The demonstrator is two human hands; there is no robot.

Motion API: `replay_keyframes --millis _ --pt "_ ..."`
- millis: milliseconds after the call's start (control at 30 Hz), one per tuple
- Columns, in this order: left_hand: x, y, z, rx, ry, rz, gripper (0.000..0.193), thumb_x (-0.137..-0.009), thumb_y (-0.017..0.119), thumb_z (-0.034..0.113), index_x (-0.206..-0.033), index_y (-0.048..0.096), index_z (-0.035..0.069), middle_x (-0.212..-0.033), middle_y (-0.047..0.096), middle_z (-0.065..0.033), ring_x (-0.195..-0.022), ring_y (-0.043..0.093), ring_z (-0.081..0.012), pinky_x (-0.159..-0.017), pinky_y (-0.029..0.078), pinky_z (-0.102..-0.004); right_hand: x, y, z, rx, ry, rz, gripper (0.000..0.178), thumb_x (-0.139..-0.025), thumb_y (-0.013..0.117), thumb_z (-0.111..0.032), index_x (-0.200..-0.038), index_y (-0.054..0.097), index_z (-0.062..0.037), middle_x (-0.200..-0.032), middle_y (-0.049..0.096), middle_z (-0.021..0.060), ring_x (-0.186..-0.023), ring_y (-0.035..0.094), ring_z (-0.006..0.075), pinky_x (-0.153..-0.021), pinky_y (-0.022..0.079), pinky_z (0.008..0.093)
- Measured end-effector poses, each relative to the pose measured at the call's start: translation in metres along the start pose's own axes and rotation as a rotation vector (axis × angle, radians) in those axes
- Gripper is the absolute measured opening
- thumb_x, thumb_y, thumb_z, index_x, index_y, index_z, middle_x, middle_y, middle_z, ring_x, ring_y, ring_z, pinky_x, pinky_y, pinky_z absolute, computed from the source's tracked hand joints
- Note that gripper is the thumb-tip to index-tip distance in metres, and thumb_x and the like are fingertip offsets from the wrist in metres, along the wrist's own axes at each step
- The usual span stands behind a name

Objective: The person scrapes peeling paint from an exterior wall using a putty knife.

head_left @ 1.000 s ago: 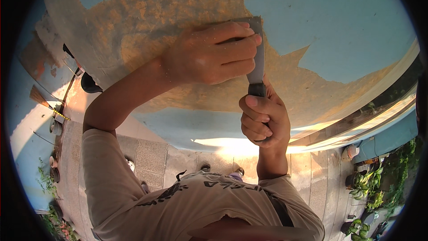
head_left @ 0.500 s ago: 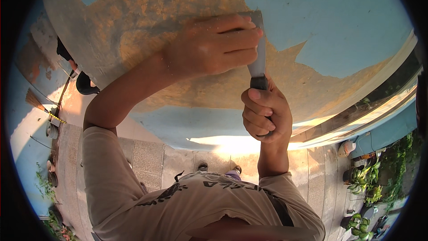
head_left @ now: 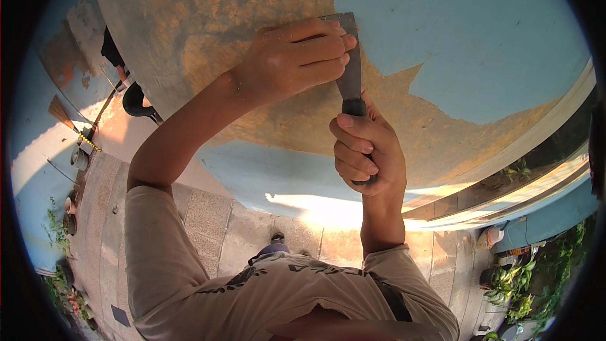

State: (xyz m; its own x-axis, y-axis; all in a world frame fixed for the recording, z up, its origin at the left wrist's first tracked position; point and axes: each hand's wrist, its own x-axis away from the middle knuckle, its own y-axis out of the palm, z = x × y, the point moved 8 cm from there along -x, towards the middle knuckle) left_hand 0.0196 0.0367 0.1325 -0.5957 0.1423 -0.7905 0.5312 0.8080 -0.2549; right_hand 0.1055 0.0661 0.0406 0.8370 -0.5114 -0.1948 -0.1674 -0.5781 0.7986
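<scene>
A paint scraper (head_left: 351, 76) with a wide metal blade and a black handle stands nearly upright against the wall. My right hand (head_left: 371, 151) is closed around its handle, the thumb lying along the upper end. On the blade, the bent fingers of my left hand (head_left: 300, 57) press together near the broad end; the left thumb is mostly hidden. Behind both hands, the wall has a rough tan bare patch (head_left: 252, 123) with a jagged border. Light blue paint (head_left: 442, 19) surrounds it, and the blade's broad end lies by the patch's right-hand paint edge.
At the left are a broom (head_left: 61, 112), a black rounded thing (head_left: 136, 101) and small pots (head_left: 69, 205). Potted plants (head_left: 514, 278) line the lower right beside a low blue wall (head_left: 543, 215). Paving slabs (head_left: 208, 221) lie below me, partly sunlit.
The whole view has shifted a little, and my feet appear in a different position. Both hands stay on the scraper, which sits slightly further left in the picture.
</scene>
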Motion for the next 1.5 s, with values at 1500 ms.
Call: replay_keyframes --millis 1500 --pt "0.004 -0.002 -0.004 0.031 -0.006 0.052 0.016 -0.067 0.08 -0.001 -0.068 0.064 0.004 -0.077 0.067 -0.002 -0.079 0.066 -0.016 -0.074 0.062 -0.0273 0.0 0.007 0.009 -0.096 -0.001 0.019 0.034 -0.095 0.049 0.0 -0.122 0.05 -0.0204 -0.054 0.034 -0.0041 -0.031 0.026 0.0042 -0.026 0.018 0.0202"
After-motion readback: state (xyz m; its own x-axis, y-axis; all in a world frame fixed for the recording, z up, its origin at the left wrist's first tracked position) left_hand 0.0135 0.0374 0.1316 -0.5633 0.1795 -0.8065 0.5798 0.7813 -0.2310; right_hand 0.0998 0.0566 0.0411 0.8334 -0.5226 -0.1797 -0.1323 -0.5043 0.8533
